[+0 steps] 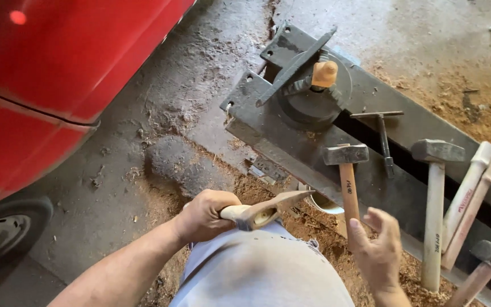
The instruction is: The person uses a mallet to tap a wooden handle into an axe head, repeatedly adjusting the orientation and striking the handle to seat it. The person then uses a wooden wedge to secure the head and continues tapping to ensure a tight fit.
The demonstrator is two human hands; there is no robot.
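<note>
- Fingers of the left hand (204, 215) are curled tight around a pale wooden handle (244, 214), which carries an axe head (277, 204) pointing right, held just above the person's grey-clad lap.
- Right hand (377, 245) is loose, fingers apart and gripping nothing, hovering just beside the handle of the small hammer (346, 176) that leans on the bench.
- Head view, floor: rough grey concrete, pretty dirty, with sawdust (257, 190) piled thick along the foot of the bench and more of it spread over the upper right.
- Dark steel bench (291, 139) runs diagonally from top centre down to the right edge, with a round clamp fixture (312, 91) on it gripping a stub of wood.
- T-shaped key tool (383, 136) lies on the bench near the fixture.
- More hammers rest further right: a bigger sledge (436, 199), two loose pale handles (470, 199) and another hammer (487, 264) at the bottom corner.
- Red car (58, 62) fills the left side, its tyre (4, 233) near the bottom left.
</note>
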